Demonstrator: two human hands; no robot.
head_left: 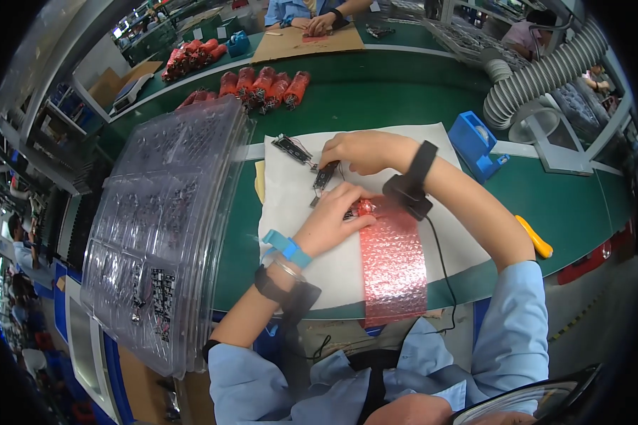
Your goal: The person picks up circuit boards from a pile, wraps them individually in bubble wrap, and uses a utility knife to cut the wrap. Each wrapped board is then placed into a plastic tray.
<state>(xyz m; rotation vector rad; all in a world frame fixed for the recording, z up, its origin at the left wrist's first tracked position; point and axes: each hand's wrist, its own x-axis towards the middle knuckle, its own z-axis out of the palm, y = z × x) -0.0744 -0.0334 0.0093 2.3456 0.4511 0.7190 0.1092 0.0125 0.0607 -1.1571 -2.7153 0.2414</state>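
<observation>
On a white sheet [290, 248] lies a strip of red bubble wrap [395, 273], its near end reaching over the table edge. My left hand [329, 219] is closed at the strip's far end, thumb and fingers around a bunched red part with a bit of circuit board showing. Above it, my right hand [365, 152] pinches a small dark circuit board [324, 176] with its fingertips. Thin wires run from there to another dark circuit board [290, 149], which lies at the sheet's far left. My fingers partly hide the boards.
Stacked clear plastic trays [170, 177] with circuit boards stand at the left. Red wrapped bundles [262, 86] lie beyond them. A blue tape dispenser [471, 142], grey duct hose [539, 81] and yellow-handled tool [534, 236] are at right. Across the table, another person's hands [320, 25] work on cardboard.
</observation>
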